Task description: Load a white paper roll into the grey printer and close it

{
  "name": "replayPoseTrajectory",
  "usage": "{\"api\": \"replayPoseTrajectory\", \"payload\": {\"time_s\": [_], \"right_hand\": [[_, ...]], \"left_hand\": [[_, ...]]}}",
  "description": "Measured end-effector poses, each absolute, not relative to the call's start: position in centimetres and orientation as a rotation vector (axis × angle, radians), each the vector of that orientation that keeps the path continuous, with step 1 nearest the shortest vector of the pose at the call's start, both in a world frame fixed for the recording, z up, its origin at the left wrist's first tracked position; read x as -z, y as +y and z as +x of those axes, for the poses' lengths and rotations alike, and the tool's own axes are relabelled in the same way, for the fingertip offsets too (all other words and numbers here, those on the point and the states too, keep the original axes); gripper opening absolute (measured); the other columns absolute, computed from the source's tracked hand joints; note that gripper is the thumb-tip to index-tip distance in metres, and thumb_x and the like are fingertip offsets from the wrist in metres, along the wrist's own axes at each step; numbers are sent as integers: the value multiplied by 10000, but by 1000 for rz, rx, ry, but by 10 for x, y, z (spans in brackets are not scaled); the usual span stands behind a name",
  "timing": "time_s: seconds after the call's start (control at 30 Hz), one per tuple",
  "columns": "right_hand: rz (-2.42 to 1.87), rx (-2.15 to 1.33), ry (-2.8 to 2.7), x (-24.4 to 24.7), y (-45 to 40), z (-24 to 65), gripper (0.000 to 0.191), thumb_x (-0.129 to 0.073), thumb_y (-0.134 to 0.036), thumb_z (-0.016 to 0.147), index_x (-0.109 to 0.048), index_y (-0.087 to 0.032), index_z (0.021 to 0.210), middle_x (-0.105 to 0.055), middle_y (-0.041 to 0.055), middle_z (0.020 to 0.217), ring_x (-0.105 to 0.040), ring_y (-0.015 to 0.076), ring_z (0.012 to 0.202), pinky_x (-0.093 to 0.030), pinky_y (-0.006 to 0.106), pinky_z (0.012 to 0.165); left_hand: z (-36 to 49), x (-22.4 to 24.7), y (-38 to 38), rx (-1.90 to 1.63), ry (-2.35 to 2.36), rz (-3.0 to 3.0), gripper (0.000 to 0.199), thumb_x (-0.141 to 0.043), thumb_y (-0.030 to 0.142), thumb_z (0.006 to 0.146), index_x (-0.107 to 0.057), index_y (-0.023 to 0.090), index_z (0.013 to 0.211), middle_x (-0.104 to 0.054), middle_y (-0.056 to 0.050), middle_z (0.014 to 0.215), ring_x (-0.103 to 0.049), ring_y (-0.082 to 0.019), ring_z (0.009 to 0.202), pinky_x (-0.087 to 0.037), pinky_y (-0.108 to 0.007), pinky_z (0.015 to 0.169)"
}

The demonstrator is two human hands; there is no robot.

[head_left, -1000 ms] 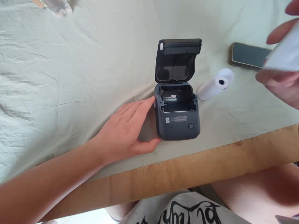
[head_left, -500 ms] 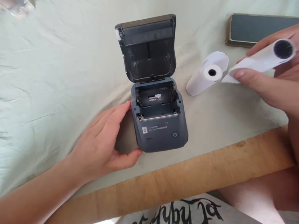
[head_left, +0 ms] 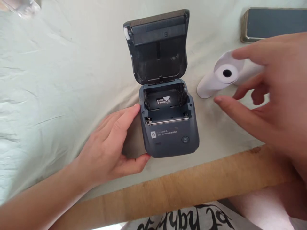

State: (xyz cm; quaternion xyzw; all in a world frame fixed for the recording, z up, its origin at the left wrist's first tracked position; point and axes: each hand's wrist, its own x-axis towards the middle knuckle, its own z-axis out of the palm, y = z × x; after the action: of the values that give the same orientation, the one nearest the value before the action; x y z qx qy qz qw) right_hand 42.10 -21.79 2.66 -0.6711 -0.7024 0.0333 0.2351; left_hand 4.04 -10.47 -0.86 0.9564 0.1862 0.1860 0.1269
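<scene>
A dark blue portable label printer [head_left: 171, 140] stands in the middle with its lid [head_left: 159, 48] raised and its paper bay bare. My left hand [head_left: 105, 143] grips the printer's left side, thumb at the front corner and fingers behind. To the right, a white paper roll [head_left: 208, 86] stands tilted, its dark core hole facing up and a loose flap at its back. My right hand [head_left: 266, 92] hovers over that roll with thumb and fingers apart, holding nothing; the index fingertip overlaps the flap. Behind the fingers a second white roll [head_left: 251, 71] shows only in part.
A phone [head_left: 275, 24] in a case lies at the upper right. A clear plastic item [head_left: 26, 8] is cut off at the upper left. Pale wrinkled cloth [head_left: 59, 80] covers the surface, and a wooden edge [head_left: 155, 188] runs along the front.
My right hand has let go of the roll it held and moved left to the standing roll, fingers spread. My left hand stays at the printer; the whole view has shifted slightly.
</scene>
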Motion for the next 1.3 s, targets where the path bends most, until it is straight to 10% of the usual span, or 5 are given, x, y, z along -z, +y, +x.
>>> {"api": "replayPoseTrajectory", "payload": {"time_s": [0.2,0.43,0.97,1.1,1.3], "right_hand": [[-1774,152,-2128,-16,-200,407,383,-607,-494,1249,-652,-319,1587,-870,16,1385,-747,149,788,-546,345,634],[-1610,42,-2100,-17,-210,403,386,-688,-221,1001,-676,-263,1385,-838,5,1213,-784,165,856,-598,331,686],[-1413,-101,-2166,-3,-197,410,257,-662,-224,1121,-587,-266,1363,-798,30,1290,-783,155,906,-696,325,747],[-1402,4,-2226,-1,-198,414,181,-651,-412,1237,-619,-274,1350,-747,48,1208,-814,212,1055,-752,397,862],[-1332,-169,-2219,-6,-202,415,192,-644,-276,1184,-639,-312,1373,-723,36,1183,-778,192,955,-719,371,807]], "left_hand": [[45,8,-110,-564,502,2839,852,-669,333,1219,-305,304,1990,-702,-285,1681,-824,-420,1388,-741,-572,1066],[40,14,-112,-587,613,2781,699,-751,522,1208,-537,310,1839,-604,-268,1850,-750,-526,1598,-759,-681,1148],[40,9,-127,-591,652,2690,429,-652,589,1273,-706,384,1646,-612,-126,1896,-849,-381,1415,-775,-512,1012],[42,18,-122,-754,520,2614,543,-862,577,1168,-719,377,1653,-651,-141,1656,-747,-378,1514,-750,-537,1167],[49,18,-100,-794,377,2369,731,-749,678,1209,-559,310,1811,-728,-81,1249,-752,-252,1055,-705,-374,786]]}}
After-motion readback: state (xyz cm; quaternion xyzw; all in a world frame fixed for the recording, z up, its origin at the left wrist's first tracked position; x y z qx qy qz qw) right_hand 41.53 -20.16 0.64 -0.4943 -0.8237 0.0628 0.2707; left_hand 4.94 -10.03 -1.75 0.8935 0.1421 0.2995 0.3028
